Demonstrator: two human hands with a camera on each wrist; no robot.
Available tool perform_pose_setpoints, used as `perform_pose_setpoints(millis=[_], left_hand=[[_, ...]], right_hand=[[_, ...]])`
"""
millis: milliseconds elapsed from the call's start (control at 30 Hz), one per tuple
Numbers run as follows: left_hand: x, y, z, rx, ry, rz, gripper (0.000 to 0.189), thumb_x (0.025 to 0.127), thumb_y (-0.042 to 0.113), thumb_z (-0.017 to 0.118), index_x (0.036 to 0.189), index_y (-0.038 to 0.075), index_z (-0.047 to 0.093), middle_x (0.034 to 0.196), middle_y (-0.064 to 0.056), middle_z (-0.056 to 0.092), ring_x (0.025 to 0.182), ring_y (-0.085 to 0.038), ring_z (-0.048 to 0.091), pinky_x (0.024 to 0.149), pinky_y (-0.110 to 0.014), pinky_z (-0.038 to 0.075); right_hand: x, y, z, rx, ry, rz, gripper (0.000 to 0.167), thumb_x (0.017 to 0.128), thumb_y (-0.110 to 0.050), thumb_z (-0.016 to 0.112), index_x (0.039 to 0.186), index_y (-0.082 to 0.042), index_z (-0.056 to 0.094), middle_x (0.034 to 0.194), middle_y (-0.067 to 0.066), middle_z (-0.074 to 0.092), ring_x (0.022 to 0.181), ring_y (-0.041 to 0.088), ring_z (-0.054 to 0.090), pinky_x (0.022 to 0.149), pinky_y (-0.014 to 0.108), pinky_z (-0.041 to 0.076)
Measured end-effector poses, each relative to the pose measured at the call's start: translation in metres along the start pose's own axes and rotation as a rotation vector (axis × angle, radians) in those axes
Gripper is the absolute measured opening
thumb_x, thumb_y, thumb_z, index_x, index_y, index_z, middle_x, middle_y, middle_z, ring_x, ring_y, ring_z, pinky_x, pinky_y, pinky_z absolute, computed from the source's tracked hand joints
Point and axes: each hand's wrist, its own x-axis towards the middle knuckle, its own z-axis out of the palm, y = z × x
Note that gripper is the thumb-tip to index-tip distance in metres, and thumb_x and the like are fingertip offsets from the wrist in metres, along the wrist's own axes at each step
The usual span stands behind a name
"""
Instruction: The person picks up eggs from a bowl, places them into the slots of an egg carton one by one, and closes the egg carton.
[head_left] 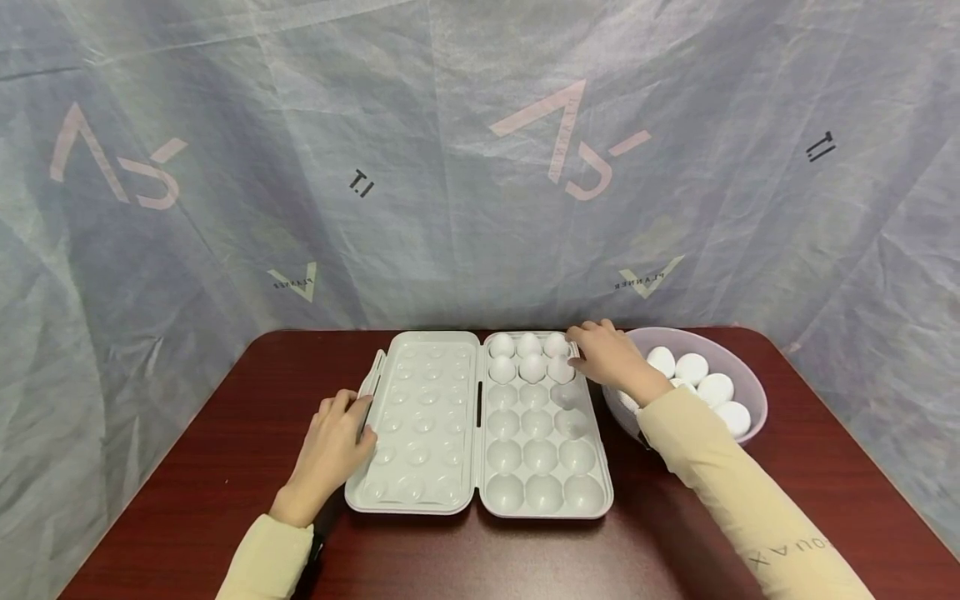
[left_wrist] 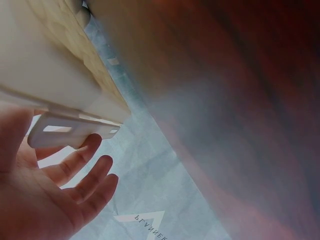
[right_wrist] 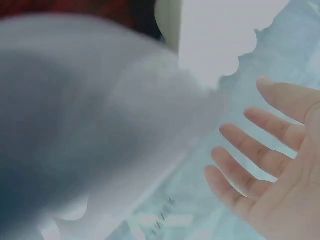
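Note:
A white plastic egg carton lies unfolded, its lid [head_left: 423, 417] on the left and its egg tray [head_left: 542, 454] on the right. White eggs [head_left: 532, 368] fill the two far rows of the tray; the nearer cups are bare. My left hand [head_left: 333, 442] is at the lid's left edge, fingers loosely bent, touching the latch flap [left_wrist: 75, 131]. Over the tray's far right corner is my right hand [head_left: 611, 358], its fingers [right_wrist: 260, 145] spread with nothing in them. Beside it, a pale purple bowl [head_left: 753, 379] holds more eggs [head_left: 692, 367], partly hidden by the right forearm.
The dark red wooden table [head_left: 202, 450] extends around the carton and bowl. A grey-blue fabric curtain [head_left: 450, 208] with printed marks hangs behind the table and along both sides.

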Motion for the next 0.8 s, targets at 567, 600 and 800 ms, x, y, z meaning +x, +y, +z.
perform_pose_setpoints(millis=[567, 600, 800], left_hand=[[0.0, 0.0, 0.0, -0.001, 0.008, 0.009, 0.037, 0.075, 0.009, 0.06, 0.11, -0.002, 0.063, 0.107, -0.018, 0.055, 0.094, -0.038, 0.05, 0.07, -0.046, 0.041], [0.0, 0.0, 0.0, -0.001, 0.008, 0.008, 0.037, 0.075, 0.009, 0.06, 0.11, -0.002, 0.063, 0.107, -0.018, 0.055, 0.094, -0.038, 0.05, 0.07, -0.045, 0.041], [0.0, -0.001, 0.001, -0.003, 0.006, 0.005, 0.037, 0.075, 0.009, 0.06, 0.111, -0.002, 0.063, 0.107, -0.018, 0.055, 0.094, -0.038, 0.05, 0.071, -0.046, 0.041]], right_hand=[[-0.041, 0.044, -0.034, -0.02, -0.024, 0.062, 0.032, 0.078, -0.015, 0.066, 0.107, -0.003, 0.062, 0.107, 0.019, 0.06, 0.092, 0.043, 0.052, 0.071, 0.056, 0.042], [-0.043, 0.046, -0.034, -0.022, -0.03, 0.062, 0.033, 0.078, -0.016, 0.067, 0.108, -0.003, 0.062, 0.107, 0.02, 0.06, 0.092, 0.043, 0.052, 0.072, 0.056, 0.042], [-0.055, 0.061, -0.031, -0.024, -0.048, 0.018, 0.03, 0.075, -0.013, 0.069, 0.101, 0.0, 0.064, 0.101, 0.018, 0.064, 0.092, 0.04, 0.057, 0.082, 0.052, 0.04]])
